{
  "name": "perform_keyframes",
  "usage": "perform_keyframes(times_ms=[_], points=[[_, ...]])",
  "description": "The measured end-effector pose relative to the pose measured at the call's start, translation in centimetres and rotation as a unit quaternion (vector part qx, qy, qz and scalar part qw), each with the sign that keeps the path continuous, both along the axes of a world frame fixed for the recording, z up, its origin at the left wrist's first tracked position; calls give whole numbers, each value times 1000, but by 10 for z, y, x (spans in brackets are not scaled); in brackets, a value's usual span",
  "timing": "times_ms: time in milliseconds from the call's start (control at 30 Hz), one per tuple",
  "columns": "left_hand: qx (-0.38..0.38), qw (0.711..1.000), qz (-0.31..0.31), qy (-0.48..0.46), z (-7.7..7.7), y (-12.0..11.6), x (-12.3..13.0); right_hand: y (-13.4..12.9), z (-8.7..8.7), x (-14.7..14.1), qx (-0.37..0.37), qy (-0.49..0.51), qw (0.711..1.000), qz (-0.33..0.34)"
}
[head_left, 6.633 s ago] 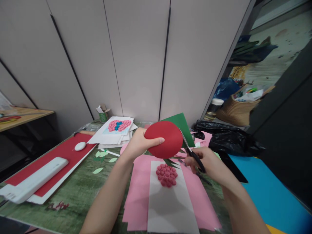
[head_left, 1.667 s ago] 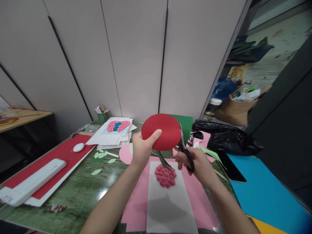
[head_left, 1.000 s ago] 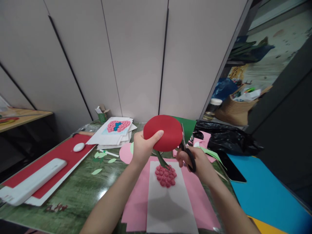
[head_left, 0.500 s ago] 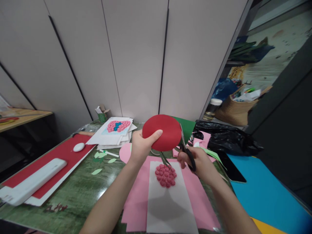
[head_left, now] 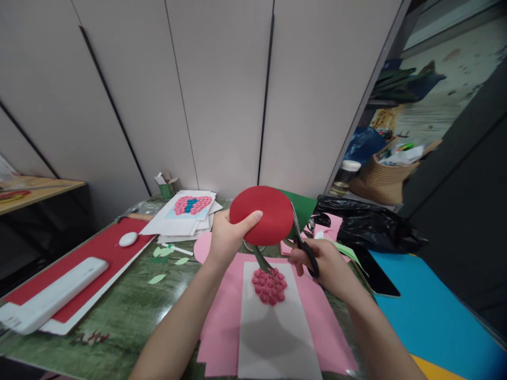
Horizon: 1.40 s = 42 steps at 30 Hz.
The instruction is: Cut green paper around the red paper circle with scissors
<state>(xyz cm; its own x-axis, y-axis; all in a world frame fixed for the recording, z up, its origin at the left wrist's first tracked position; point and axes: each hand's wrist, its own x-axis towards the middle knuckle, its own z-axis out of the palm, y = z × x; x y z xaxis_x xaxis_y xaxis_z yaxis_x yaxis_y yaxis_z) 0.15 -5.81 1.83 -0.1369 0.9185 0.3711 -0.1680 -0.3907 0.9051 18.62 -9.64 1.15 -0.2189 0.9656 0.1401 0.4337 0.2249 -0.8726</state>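
Note:
My left hand (head_left: 233,235) pinches a round red paper (head_left: 269,208) with its thumb on top. In my right hand (head_left: 317,261) are black-handled scissors (head_left: 306,248), their blades upright at the red paper's right edge. A green paper (head_left: 303,208) shows behind the red one, and a thin dark green strip (head_left: 262,261) hangs below it. Underneath, a white sheet (head_left: 277,338) bearing a cluster of pink rolled paper flowers (head_left: 270,286) lies on pink paper (head_left: 222,327).
Left are a white tool (head_left: 63,290), a white oval object (head_left: 128,239) on red paper (head_left: 99,248), leaf cutouts (head_left: 157,279) and stacked sheets (head_left: 170,224). Right are a black plastic bag (head_left: 368,227), a dark tablet (head_left: 376,272) and blue paper (head_left: 431,311).
The red paper and my left hand have shifted slightly left. The dark green strip below has swung a little, and the scissors have moved only slightly at the paper's edge.

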Motion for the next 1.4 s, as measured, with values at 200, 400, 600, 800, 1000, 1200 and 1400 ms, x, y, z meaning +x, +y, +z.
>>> perform_keyframes(times_ms=[200,400,600,800,1000,1200,1400], points=[[-8,1000,0,5,3,0,-2,0,2,2,-9,-23,1000,-5],[-15,1000,5,4,6,-1,-3,1,1,1,-3,-23,1000,1],[-14,1000,-5,6,4,0,-4,1,1,4,-6,-35,999,1],[-31,998,-11,48,6,-1,-5,1,1,9,-13,-35,999,-2],[-43,995,-32,79,7,-1,-7,2,0,11,-2,-48,999,10],[-39,995,-28,91,7,-2,-7,1,0,10,-5,-53,999,4],[-38,994,-35,99,8,-2,-10,1,0,11,-6,-45,999,12]])
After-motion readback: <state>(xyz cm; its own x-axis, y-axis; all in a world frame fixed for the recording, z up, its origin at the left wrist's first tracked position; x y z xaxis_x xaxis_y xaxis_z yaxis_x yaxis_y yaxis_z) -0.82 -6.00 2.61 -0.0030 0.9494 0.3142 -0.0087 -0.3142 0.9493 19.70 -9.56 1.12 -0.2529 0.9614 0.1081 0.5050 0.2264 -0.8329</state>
